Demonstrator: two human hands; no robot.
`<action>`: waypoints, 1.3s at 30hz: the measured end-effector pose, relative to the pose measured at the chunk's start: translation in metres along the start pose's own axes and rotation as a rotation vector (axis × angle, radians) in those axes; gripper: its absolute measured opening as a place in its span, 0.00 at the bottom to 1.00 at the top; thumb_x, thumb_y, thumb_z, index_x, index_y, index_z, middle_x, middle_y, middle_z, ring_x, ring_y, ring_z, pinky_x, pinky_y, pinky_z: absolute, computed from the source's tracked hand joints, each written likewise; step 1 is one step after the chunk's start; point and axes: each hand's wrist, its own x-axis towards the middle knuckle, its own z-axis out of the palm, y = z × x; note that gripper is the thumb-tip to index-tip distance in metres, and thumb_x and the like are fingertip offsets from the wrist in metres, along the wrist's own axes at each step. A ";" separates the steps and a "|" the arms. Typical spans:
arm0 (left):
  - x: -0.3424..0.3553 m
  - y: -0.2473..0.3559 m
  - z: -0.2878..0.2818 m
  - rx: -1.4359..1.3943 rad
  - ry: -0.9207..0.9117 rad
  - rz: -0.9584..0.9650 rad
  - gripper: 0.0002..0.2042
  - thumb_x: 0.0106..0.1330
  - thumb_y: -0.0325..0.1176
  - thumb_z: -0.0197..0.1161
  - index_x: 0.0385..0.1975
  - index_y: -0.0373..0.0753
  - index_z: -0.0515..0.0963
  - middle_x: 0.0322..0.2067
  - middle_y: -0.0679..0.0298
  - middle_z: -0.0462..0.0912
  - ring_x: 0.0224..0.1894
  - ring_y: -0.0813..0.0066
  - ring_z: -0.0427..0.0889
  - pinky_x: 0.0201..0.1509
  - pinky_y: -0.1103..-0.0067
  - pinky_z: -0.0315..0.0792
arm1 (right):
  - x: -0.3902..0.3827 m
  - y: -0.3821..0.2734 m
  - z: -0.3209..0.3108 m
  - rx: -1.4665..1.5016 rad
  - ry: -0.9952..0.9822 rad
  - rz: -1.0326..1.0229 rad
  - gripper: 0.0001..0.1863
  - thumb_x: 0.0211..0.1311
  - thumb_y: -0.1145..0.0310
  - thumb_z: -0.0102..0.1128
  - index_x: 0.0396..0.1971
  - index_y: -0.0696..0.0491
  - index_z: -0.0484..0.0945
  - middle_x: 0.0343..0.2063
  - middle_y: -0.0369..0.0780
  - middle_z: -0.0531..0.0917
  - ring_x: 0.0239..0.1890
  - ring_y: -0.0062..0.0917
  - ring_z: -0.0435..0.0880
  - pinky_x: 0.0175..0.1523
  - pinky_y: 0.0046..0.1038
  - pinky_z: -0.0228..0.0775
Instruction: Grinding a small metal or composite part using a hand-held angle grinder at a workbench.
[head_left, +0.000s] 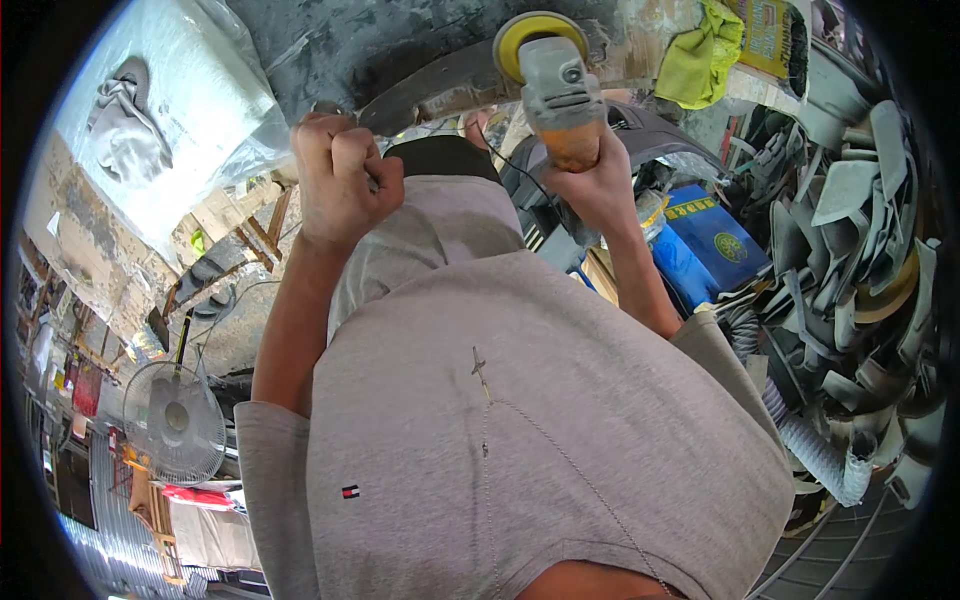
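Note:
In my right hand (597,190) is an angle grinder (565,100) with a grey head and an orange body. My fingers wrap round its body, and its round yellow disc (540,42) lies at the edge of a dark curved panel (430,88) on the bench. My left hand (345,178) is closed in a fist at the panel's left end. Something small and dark shows by its knuckles and thumb, but what the fingers grip is mostly hidden. A dark cord (515,165) hangs beside the grinder.
A yellow-green cloth (702,55) lies at the bench's right. Plastic sheeting (190,90) with a grey cloth (130,120) covers the left surface. At right are a blue box (715,245) and a heap of grey curved parts (850,230). A fan (175,420) stands lower left.

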 end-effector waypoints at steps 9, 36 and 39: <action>0.003 0.003 -0.001 -0.019 0.017 -0.004 0.20 0.42 0.17 0.61 0.37 0.40 0.68 0.35 0.57 0.67 0.38 0.57 0.70 0.41 0.67 0.69 | 0.000 0.002 -0.005 0.001 -0.018 0.027 0.27 0.40 0.77 0.68 0.47 0.58 0.76 0.37 0.35 0.81 0.37 0.17 0.79 0.45 0.23 0.72; 0.084 -0.077 -0.031 0.288 0.177 -0.566 0.27 0.63 0.50 0.67 0.48 0.30 0.73 0.44 0.45 0.78 0.47 0.49 0.77 0.53 0.62 0.71 | -0.085 0.015 -0.081 0.268 0.241 0.175 0.22 0.38 0.78 0.68 0.40 0.58 0.79 0.32 0.36 0.83 0.33 0.21 0.81 0.40 0.24 0.73; 0.097 -0.058 -0.015 0.372 0.219 -0.247 0.29 0.62 0.52 0.67 0.50 0.30 0.75 0.47 0.42 0.76 0.52 0.43 0.74 0.56 0.56 0.68 | -0.103 0.035 -0.101 0.294 0.286 0.175 0.20 0.37 0.77 0.67 0.37 0.59 0.79 0.31 0.38 0.83 0.32 0.23 0.82 0.39 0.25 0.73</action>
